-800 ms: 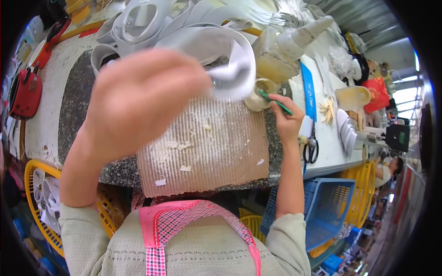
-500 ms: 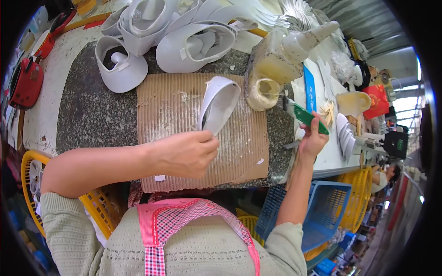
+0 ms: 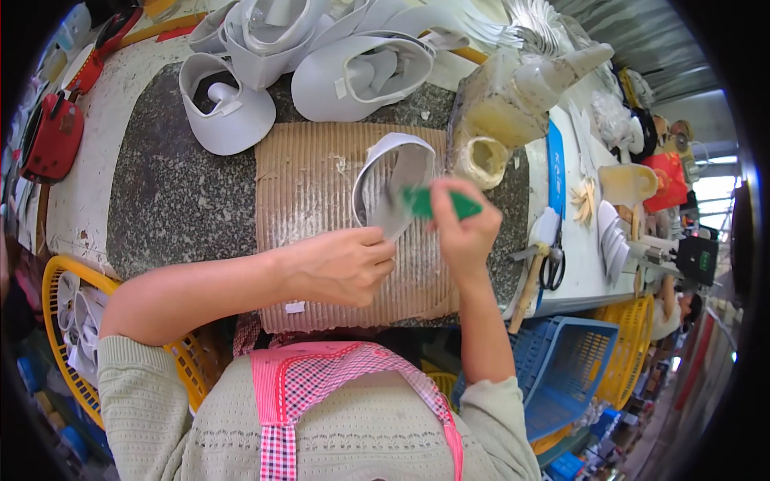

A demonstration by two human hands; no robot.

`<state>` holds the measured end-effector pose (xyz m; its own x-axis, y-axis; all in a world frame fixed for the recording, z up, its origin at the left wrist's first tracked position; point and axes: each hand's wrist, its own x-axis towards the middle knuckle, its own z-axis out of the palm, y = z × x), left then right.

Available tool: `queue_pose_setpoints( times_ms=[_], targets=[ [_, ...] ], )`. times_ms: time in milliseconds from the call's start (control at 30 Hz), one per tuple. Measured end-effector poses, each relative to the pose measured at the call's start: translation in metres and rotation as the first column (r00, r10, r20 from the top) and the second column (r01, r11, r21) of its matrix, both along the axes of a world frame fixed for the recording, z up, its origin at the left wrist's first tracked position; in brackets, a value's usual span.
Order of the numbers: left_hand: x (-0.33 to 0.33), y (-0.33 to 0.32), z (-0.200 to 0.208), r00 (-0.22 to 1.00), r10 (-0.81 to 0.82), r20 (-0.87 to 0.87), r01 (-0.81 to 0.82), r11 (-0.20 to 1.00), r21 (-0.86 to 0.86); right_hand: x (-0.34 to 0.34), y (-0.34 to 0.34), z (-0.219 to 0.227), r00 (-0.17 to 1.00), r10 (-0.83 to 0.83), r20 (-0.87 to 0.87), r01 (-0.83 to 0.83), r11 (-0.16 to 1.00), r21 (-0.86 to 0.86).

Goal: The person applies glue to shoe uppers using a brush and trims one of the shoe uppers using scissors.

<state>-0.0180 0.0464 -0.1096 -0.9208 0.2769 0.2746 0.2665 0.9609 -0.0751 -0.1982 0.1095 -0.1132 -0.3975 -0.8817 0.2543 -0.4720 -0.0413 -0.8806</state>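
Observation:
My left hand [image 3: 346, 266] is closed on the near end of a white shoe upper [image 3: 414, 171], a curved band whose inner side faces up. It holds the piece over a ribbed sheet of cardboard [image 3: 301, 180] smeared with white residue. In my right hand [image 3: 469, 232] is a brush with a green handle [image 3: 437, 203]. Its bristle end is blurred by motion and lies over the inside of the upper; whether it touches cannot be told. Just beyond my right hand stands a glue-crusted bottle [image 3: 505, 120] with a round open mouth [image 3: 484, 160].
Several white shoe uppers [image 3: 361, 78] crowd the back of the speckled stone slab [image 3: 176, 184]. To the right lie black-handled scissors [image 3: 553, 264], a wooden stick [image 3: 525, 301] and a long blue box [image 3: 555, 172]. Baskets, yellow [image 3: 80, 264] and blue [image 3: 573, 369], stand below the table edge.
My right hand has brought the brush leftward from beside the bottle's mouth to the upper, uncovering the scissors. My left hand keeps its hold. The whole view has shifted slightly.

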Motion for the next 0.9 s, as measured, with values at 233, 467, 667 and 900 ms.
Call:
queue_pose_setpoints(
  times_ms=[233,467,667,900],
  targets=[
    [0.024,-0.003,-0.012,0.987,0.149,-0.054,-0.138,0.976,0.169,0.010,0.026,0.020,0.980,0.013,0.199,-0.068,0.960,0.272],
    [0.053,0.008,-0.040,0.887,0.433,-0.160,-0.358,0.865,0.352,0.038,-0.008,-0.017,0.974,0.136,0.182,-0.108,0.982,-0.154],
    [0.065,0.011,-0.059,0.886,0.428,-0.178,-0.326,0.848,0.419,0.037,-0.031,-0.034,0.837,0.152,-0.525,-0.333,0.904,-0.269],
    [0.068,0.010,-0.069,0.862,0.411,-0.297,-0.288,0.879,0.379,0.024,-0.046,-0.004,0.781,0.488,-0.390,-0.569,0.813,-0.122]
  ],
)
